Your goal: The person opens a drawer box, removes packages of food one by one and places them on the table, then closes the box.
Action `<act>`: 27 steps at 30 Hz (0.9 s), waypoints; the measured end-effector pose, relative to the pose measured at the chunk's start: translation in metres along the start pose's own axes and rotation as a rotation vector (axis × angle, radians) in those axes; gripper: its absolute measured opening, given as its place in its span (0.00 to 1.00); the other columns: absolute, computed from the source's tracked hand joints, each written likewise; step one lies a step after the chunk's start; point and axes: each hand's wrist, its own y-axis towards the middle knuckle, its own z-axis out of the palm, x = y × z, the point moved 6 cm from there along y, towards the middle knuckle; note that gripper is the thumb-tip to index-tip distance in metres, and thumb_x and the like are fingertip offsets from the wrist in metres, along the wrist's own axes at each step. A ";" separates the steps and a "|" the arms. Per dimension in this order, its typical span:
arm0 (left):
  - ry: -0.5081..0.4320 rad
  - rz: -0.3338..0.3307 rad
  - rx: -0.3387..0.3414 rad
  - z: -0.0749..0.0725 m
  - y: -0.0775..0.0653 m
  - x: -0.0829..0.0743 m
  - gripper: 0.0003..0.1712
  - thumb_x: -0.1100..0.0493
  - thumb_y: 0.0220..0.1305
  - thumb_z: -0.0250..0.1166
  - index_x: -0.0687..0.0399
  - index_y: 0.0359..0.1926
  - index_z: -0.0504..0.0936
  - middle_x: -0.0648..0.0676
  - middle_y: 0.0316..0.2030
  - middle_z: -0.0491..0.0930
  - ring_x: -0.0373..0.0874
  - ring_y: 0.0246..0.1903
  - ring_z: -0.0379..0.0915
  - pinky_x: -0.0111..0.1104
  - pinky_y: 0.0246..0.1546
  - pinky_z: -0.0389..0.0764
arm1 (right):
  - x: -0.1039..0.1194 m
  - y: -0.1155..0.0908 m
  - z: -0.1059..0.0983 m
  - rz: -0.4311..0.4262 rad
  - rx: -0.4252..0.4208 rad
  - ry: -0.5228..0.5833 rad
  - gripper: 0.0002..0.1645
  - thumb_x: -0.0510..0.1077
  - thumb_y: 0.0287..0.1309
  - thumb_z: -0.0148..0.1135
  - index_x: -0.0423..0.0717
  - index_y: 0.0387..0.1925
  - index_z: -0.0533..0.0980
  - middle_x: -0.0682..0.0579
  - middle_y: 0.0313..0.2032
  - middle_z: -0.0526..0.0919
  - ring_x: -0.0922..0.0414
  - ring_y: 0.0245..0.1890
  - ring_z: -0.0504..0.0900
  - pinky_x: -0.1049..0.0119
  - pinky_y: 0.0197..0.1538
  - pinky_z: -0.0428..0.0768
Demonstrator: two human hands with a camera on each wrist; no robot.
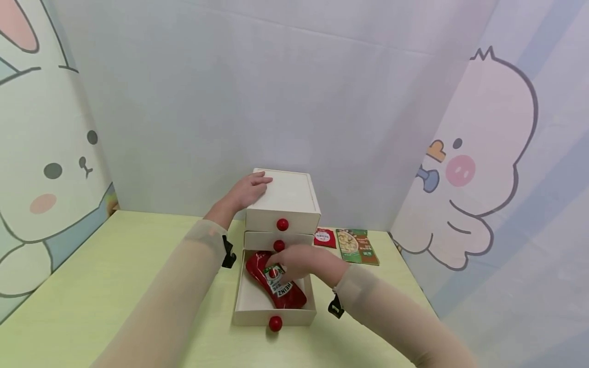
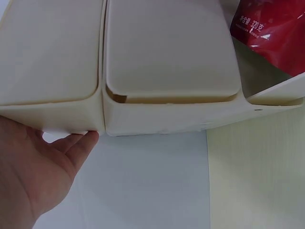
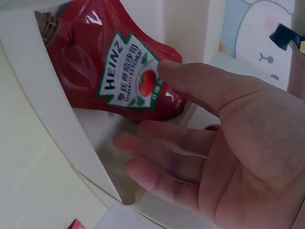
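A small white cabinet with three drawers [image 1: 291, 191] and red knobs stands on the table. Its bottom drawer [image 1: 253, 318] is pulled out, and in it lies a red Heinz tomato ketchup pouch [image 1: 294, 298], tilted across the drawer, with a brown cap [image 3: 46, 27]. My right hand [image 1: 303, 261] is over the pouch, its fingers loosely spread; in the right wrist view the thumb overlaps the pouch's edge and the other fingers extend beside it. My left hand [image 1: 249, 191] rests against the cabinet's upper left edge, fingertips along the top drawer's side [image 2: 52, 112].
To the right of the cabinet, a red packet [image 1: 324, 238] and a green and brown food packet [image 1: 358, 247] lie on the pale yellow-green table [image 1: 152, 245]. A grey-white curtain [image 1: 285, 92] hangs behind, with cartoon-printed side panels.
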 end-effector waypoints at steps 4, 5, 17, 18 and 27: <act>-0.004 0.007 0.000 0.000 0.000 0.000 0.31 0.49 0.86 0.44 0.48 0.82 0.72 0.54 0.89 0.53 0.59 0.89 0.40 0.59 0.88 0.47 | 0.004 0.007 0.011 0.066 0.018 -0.042 0.38 0.60 0.64 0.80 0.58 0.69 0.73 0.58 0.47 0.86 0.62 0.41 0.82 0.64 0.60 0.88; -0.007 0.008 0.000 0.000 0.000 0.000 0.31 0.49 0.86 0.44 0.48 0.82 0.72 0.54 0.89 0.53 0.60 0.89 0.40 0.59 0.88 0.47 | 0.006 0.008 0.013 0.081 0.020 -0.051 0.39 0.61 0.64 0.80 0.55 0.68 0.72 0.58 0.45 0.86 0.63 0.39 0.82 0.65 0.59 0.89; -0.002 0.008 -0.001 0.001 0.000 0.001 0.32 0.49 0.86 0.45 0.48 0.82 0.72 0.54 0.89 0.53 0.60 0.89 0.41 0.59 0.88 0.47 | 0.016 0.016 0.027 0.181 0.005 -0.140 0.61 0.82 0.60 0.68 0.41 0.76 0.70 0.52 0.55 0.84 0.61 0.41 0.81 0.68 0.57 0.86; 0.000 0.009 -0.001 0.001 0.000 0.001 0.32 0.49 0.85 0.45 0.48 0.82 0.72 0.54 0.89 0.53 0.60 0.89 0.41 0.59 0.88 0.47 | 0.016 0.017 0.029 0.192 0.007 -0.125 0.64 0.83 0.60 0.68 0.40 0.77 0.68 0.51 0.56 0.84 0.61 0.41 0.81 0.68 0.56 0.86; 0.012 0.015 -0.002 0.000 -0.001 0.000 0.32 0.49 0.86 0.44 0.49 0.82 0.71 0.55 0.89 0.52 0.60 0.89 0.41 0.59 0.88 0.47 | 0.016 0.024 0.036 0.238 0.009 -0.100 0.69 0.83 0.56 0.71 0.38 0.79 0.64 0.50 0.56 0.81 0.59 0.44 0.79 0.68 0.63 0.83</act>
